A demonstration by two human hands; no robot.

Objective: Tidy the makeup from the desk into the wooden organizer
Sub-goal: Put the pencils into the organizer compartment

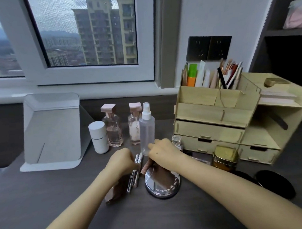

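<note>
Makeup lies scattered mid-desk (46,198), seen from the head camera: a round silver compact (162,185) lying flat, slim silver tubes (133,176) just left of it, and a rose case (115,190) partly under the left forearm. Behind them stand a clear spray bottle (147,128), two perfume bottles (112,128) and a white jar (99,137). The pale wooden organizer (216,114) stands at the right rear against the wall, its top bins packed with brushes and sachets, its middle tiers bare, its drawers closed. A gold-lidded jar (225,158) and a black disc (274,183) sit in front of it, narrowing the way in from the right; a mirror (51,130) stands at the left, with bare desk along the near edge. The left hand (121,161) is curled tight against the tops of the tubes, though whether it grasps them cannot be told. The right hand (163,149), fingers bent downward at the spray bottle's base, grasps a ribbed tube (146,166) that juts out beneath it, over the compact.
</note>
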